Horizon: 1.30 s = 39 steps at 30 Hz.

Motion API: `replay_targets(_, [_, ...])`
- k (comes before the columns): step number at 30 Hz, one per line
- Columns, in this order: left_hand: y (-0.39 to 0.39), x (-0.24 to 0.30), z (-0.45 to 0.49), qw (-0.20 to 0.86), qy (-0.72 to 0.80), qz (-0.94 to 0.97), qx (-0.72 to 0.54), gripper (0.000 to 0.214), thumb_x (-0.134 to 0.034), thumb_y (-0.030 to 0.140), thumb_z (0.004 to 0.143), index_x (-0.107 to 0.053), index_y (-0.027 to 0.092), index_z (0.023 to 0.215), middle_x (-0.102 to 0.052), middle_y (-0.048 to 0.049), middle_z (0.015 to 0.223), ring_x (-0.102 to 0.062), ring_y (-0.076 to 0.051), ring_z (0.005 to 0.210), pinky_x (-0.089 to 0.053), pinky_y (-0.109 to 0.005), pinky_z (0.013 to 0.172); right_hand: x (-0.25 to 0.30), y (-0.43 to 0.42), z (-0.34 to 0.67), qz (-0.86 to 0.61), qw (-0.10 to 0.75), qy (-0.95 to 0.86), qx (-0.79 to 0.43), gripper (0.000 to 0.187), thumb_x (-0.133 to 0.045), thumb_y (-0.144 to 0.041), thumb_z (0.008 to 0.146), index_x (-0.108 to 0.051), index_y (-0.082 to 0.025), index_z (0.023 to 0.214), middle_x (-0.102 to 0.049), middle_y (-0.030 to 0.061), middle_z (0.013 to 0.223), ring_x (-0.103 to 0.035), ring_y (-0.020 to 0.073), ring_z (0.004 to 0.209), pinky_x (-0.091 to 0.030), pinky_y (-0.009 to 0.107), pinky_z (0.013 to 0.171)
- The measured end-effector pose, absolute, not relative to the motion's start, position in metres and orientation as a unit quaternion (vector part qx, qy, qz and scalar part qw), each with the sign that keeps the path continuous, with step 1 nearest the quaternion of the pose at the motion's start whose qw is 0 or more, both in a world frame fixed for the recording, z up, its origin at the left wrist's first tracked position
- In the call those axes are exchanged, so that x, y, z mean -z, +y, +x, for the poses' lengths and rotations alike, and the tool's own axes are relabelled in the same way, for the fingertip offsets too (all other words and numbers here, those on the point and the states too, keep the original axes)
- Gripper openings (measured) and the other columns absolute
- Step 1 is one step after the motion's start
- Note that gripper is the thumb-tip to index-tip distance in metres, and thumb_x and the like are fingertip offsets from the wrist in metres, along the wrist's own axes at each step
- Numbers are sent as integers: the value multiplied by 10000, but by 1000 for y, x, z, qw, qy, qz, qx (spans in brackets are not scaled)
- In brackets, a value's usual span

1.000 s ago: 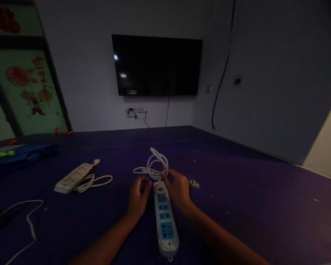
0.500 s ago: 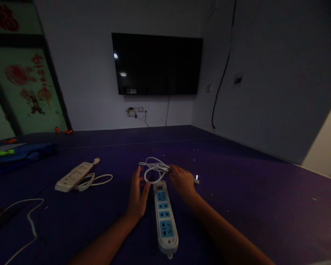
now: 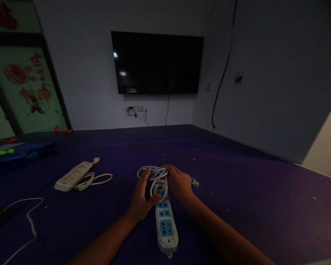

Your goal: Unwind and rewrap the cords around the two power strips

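A white power strip [image 3: 167, 241] with blue socket faces lies lengthwise in front of me. Its white cable [image 3: 154, 184] is gathered in loops over the strip's far end. On the right side of those loops my right hand [image 3: 179, 184] is closed around the bundled cable; its fingertips are partly hidden. My left hand [image 3: 140, 200] is at the left of the coil, thumb and fingers spread, the thumb over the strip against a loop. Just right of my right hand lies a plug [image 3: 194, 182].
A second white power strip [image 3: 74, 176] with its cord lies to the left. Nearer, a thin white cable [image 3: 31, 221] curves across the purple surface [image 3: 251, 206]. Blue fabric [image 3: 30, 151] lies at the far left. A television [image 3: 158, 64] hangs on the far wall.
The cable loops have come nearer and lower, now over the strip's far sockets. My left hand has shifted right, its thumb crossing the strip. The plug by my right hand has turned.
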<state>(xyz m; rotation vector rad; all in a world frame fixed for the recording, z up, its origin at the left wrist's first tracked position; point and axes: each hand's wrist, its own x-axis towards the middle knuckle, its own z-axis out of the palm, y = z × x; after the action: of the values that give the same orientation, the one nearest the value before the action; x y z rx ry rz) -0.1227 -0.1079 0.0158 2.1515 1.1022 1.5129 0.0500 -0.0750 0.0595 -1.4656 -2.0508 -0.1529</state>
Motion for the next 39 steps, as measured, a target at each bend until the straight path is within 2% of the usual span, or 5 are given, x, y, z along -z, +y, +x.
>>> replay_targets(10, [-107, -16, -122, 83, 359, 786, -496, 1037, -653, 659, 602, -240, 190, 1428, -367, -201, 1414, -348, -354, 1303, -285, -533, 1055, -55, -73, 51, -544, 329, -771, 42, 380, -420, -129, 864, -573, -213, 1202, -624, 57, 1195, -629, 192, 987, -469, 272, 792])
replay_targets(18, [-109, -17, -118, 56, 382, 774, -502, 909, -711, 531, 634, -312, 211, 1386, -461, -180, 1331, -435, -331, 1234, -359, -524, 1009, -54, -73, 52, -523, 353, -775, 27, 410, -429, -124, 856, -550, -191, 1242, -621, 83, 1197, -621, 194, 1011, -471, 294, 851])
replay_targets(25, [-109, -17, -116, 33, 418, 748, -514, 709, -709, 402, 678, -419, 224, 1300, -516, -141, 1254, -491, -297, 1176, -392, -480, 986, -53, -75, 49, -485, 379, -787, 28, 386, -458, -149, 855, -560, -180, 1226, -640, 91, 1161, -636, 198, 974, -482, 284, 817])
replay_targets(31, [-110, -21, -114, 40, 427, 716, -550, 590, -681, 419, 712, -481, 213, 1227, -572, -110, 1151, -543, -269, 1094, -432, -429, 936, -55, -79, 45, -470, 387, -793, 38, 379, -477, -194, 862, -555, -179, 1232, -643, 91, 1155, -643, 199, 954, -490, 284, 791])
replay_targets(39, [-107, -20, -114, 40, 436, 673, -596, 481, -675, 393, 730, -513, 213, 1145, -589, -78, 1073, -572, -235, 1020, -457, -396, 883, -60, -83, 39, -451, 388, -804, 13, 410, -478, -128, 830, -563, -198, 1226, -637, 87, 1164, -643, 197, 953, -503, 287, 781])
